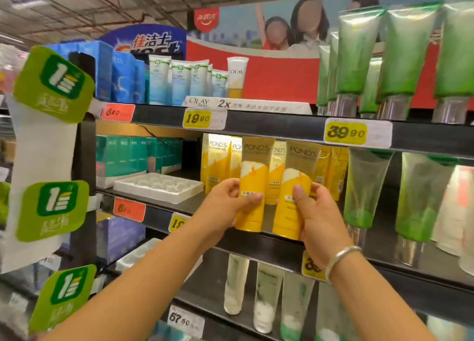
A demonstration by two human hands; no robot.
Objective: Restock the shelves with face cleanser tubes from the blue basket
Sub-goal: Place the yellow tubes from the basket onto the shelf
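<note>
Two yellow Pond's cleanser tubes stand cap-down at the front edge of the middle shelf point(256, 243). My left hand point(225, 204) grips the left tube point(252, 184), thumb across its front. My right hand point(316, 217), a silver bangle on its wrist, grips the right tube point(295, 186). Behind them several more yellow Pond's tubes point(216, 161) stand in a row on the same shelf. The blue basket is out of view.
An empty white plastic tray point(159, 186) lies left of the yellow tubes, with green boxes point(133, 156) behind it. Green tubes point(420, 194) stand to the right. The top shelf holds Olay point(237, 76) and green tubes; white-green tubes point(266, 297) hang below. Green promo tags point(55, 84) jut out at left.
</note>
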